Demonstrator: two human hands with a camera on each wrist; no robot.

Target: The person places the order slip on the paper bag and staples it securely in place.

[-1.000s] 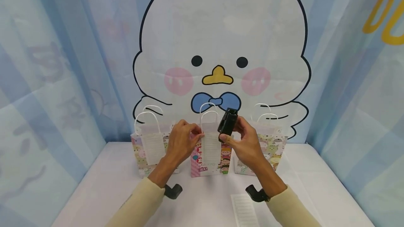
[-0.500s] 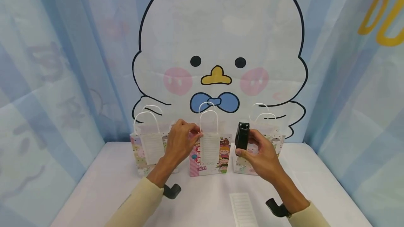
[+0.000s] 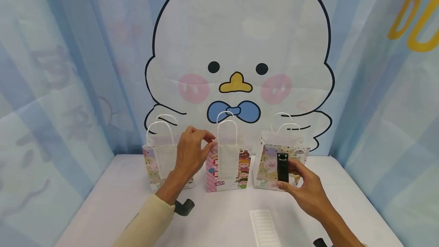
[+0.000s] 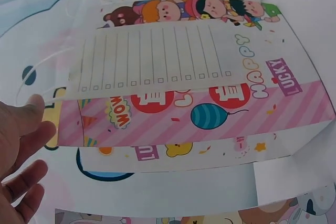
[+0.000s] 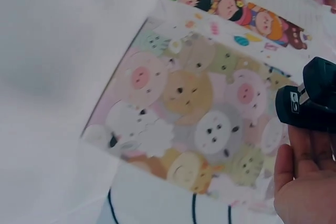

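My right hand (image 3: 306, 186) grips a black stapler (image 3: 282, 167), held upright in front of the right paper bag (image 3: 265, 163) with cartoon animals. In the right wrist view the stapler (image 5: 304, 100) lies across my fingers near that bag's printed face. My left hand (image 3: 192, 149) is beside the upper left corner of the middle gift bag (image 3: 212, 180); its fingers (image 4: 37, 109) are loosely bent and stand just off the bag's edge. A white lined paper slip (image 4: 152, 59) hangs flat on the front of the middle bag, below the handle.
The left paper bag (image 3: 154, 178) also bears a lined slip (image 3: 166, 163). Another lined slip (image 3: 265, 228) lies on the white table (image 3: 219, 216) near its front edge. A printed curtain (image 3: 240, 29) hangs behind the bags.
My right hand has moved right and down with the stapler, from the middle bag to the right bag. My left hand has come slightly away from the middle bag's top edge.
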